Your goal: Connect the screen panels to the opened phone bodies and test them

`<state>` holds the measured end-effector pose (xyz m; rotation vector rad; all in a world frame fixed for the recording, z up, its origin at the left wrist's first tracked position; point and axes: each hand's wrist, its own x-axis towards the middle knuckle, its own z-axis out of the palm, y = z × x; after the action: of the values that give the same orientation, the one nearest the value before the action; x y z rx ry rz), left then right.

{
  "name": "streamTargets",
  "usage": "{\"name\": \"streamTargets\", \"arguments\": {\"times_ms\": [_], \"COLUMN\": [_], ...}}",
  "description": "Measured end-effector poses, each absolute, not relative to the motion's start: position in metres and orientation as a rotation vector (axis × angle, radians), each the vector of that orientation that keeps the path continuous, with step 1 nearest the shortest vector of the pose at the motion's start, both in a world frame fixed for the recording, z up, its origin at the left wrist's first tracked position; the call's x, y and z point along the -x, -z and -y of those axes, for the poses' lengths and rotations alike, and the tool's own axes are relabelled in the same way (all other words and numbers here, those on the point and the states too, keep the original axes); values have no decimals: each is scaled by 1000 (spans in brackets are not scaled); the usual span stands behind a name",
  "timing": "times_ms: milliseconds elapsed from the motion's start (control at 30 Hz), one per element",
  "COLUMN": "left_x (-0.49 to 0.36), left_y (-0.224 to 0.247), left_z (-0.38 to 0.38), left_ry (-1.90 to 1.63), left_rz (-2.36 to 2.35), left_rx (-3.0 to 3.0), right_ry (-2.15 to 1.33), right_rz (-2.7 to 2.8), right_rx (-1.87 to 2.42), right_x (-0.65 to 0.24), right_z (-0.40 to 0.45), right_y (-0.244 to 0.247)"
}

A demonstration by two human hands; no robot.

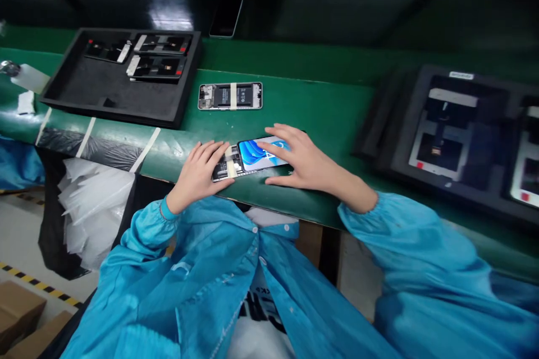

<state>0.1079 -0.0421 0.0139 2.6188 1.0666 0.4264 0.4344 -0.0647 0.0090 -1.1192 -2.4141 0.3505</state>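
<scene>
An opened phone body [222,170] lies tilted on the bench edge in front of me, with a pale tape strip across it. Its left end is held by my left hand [197,171], fingers along the top and thumb at the lower edge. A lit phone screen [251,156] with a blue and white picture overlaps the body's right part. Over the screen's right end is my right hand [305,160], fingers spread. Its index finger reaches onto the glass, while the thumb stretches below the lower edge. The palm hides the screen's right end.
Behind my hands lies another opened phone body [248,95] with tape. A black foam tray [84,87] at left bears several screen parts. Another foam tray [492,134] with screens stands at right. White plastic sleeves [90,207] hang in a black bag below the bench.
</scene>
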Motion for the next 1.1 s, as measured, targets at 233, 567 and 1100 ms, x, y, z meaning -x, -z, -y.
{"name": "streamTargets", "arguments": {"times_ms": [233,567,1100], "left_x": [-93,-91,-90], "left_y": [-5,-6,-7], "left_z": [44,42,37], "left_ry": [-500,-521,-565], "left_rz": [-1063,-1018,-946], "left_rx": [-2612,-2662,-2658], "right_ry": [-268,-403,-453], "right_rz": [2352,2091,2082], "right_rx": [1226,1493,1398], "right_x": [-451,-480,-480], "right_z": [82,82,80], "right_y": [-3,15,15]}}
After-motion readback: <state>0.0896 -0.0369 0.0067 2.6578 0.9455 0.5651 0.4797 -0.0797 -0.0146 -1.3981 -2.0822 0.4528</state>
